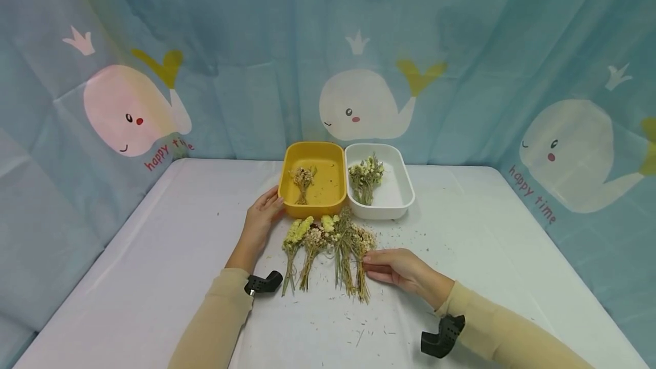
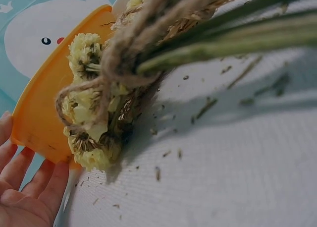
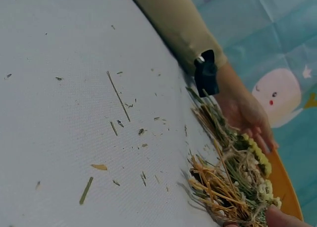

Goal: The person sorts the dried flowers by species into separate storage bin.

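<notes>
At the yellow bin's (image 1: pixel 330 184) left side my left hand (image 1: pixel 258 221) rests with fingers extended against the wall. My right hand (image 1: pixel 405 269) pinches the rightmost bunch of pale dried flowers (image 1: pixel 363 238) by its stems; thumb and a fingertip show at the bunch's edge in the right wrist view. Left of it lie a green-stemmed bunch (image 1: pixel 342 246), a pale brownish bunch (image 1: pixel 312 241) and a yellow-flowered bunch (image 1: pixel 294 238), side by side with stems toward me. Twine (image 2: pixel 116 53) binds a bunch close to the left wrist camera.
A white bin (image 1: pixel 397 181) stands against the yellow one's right side, holding yellow-and-green dried flowers (image 1: pixel 366 172). One small dried bunch (image 1: pixel 302 178) lies in the yellow bin. Stem bits (image 3: pixel 119 95) litter the white tabletop. A blue whale-print curtain (image 1: pixel 256 101) encloses the table.
</notes>
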Demonstrator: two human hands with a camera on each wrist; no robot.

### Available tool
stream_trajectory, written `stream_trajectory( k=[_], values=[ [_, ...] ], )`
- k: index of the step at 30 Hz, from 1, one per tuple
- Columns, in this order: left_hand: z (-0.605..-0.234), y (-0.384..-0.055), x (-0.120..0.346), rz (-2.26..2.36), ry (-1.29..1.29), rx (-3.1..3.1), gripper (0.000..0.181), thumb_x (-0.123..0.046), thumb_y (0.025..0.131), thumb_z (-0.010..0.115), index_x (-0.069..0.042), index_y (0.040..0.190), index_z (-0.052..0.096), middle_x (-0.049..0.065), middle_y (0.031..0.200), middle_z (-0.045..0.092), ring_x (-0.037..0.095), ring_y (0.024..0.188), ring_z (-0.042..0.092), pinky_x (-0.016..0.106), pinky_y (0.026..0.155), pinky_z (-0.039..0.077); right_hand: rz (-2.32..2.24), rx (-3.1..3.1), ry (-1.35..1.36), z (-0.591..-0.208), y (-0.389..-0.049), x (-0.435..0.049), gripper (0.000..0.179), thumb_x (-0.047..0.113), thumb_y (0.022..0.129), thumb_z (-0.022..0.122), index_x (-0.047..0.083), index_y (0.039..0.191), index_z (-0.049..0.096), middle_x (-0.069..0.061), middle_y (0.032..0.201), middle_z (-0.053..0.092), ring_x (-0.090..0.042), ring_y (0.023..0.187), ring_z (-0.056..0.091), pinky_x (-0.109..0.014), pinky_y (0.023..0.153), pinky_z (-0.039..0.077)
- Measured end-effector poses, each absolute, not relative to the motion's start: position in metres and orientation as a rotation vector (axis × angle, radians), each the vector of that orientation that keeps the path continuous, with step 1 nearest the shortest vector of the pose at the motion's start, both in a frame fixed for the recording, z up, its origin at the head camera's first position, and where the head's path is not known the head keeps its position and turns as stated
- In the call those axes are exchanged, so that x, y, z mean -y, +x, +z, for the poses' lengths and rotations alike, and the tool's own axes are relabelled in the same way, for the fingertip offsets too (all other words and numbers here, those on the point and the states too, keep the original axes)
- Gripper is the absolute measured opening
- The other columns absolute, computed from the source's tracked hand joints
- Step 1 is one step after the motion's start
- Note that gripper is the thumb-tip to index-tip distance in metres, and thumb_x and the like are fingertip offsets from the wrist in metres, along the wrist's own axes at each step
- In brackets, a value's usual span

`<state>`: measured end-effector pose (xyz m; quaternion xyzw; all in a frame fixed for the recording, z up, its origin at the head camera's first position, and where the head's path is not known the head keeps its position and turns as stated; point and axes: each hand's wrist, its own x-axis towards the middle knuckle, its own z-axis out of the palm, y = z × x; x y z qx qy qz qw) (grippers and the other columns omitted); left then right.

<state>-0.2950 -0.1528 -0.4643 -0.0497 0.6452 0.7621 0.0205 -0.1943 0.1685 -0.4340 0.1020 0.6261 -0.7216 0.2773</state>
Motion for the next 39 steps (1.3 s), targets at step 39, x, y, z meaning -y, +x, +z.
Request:
stream_trajectory(
  k=[39],
  values=[
    [-0.461,-0.291,0.151,2.374,-0.133,-2.035,0.055,-0.018,0.101,0.059,-0.015,0.153,0.041,0.009,0.159,0.040,0.021,0.143,0.044,0.036,0.114,0.045,-2.005,-1.762,0.353,-0.428,-0.190,-0.164,0.053,-0.004,0.089,0.069,-0.017,0.136,0.047,-0.006,0.093,0.076,-0.011,0.080,0.073,-0.025,0.080,0.063]
  ],
)
